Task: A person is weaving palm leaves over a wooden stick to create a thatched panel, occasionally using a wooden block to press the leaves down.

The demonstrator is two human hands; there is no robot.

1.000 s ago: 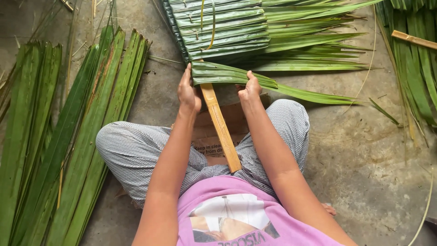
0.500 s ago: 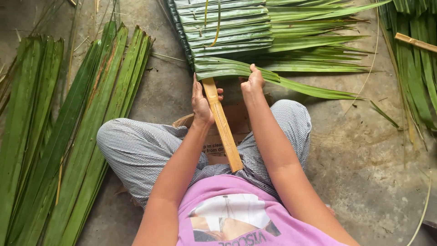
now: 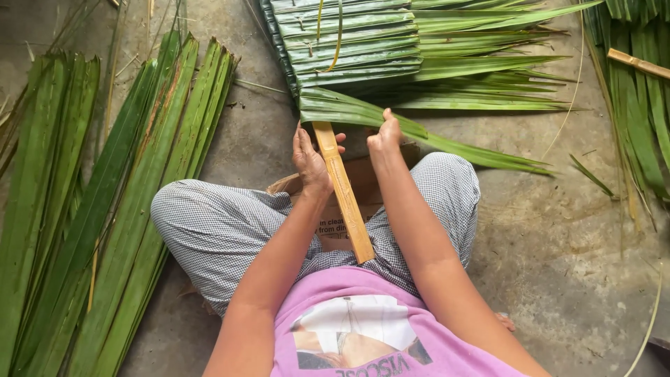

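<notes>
Folded palm leaf [image 3: 363, 115] lies across the top of the bamboo slat [image 3: 342, 188], nearest strip of the stitched leaf panel [image 3: 342, 42] on the concrete floor [image 3: 558, 237]; leaf looks light, pliant, likely to spring open or split along the grain, so best pinched at the fold beside the slat; slat looks stiff. Left hand [image 3: 309, 159] is wrapped around the slat just below the leaf; right hand [image 3: 386, 137] presses the fold down, fingers curled on it. Loose fronds [image 3: 118, 202] well apart, left.
</notes>
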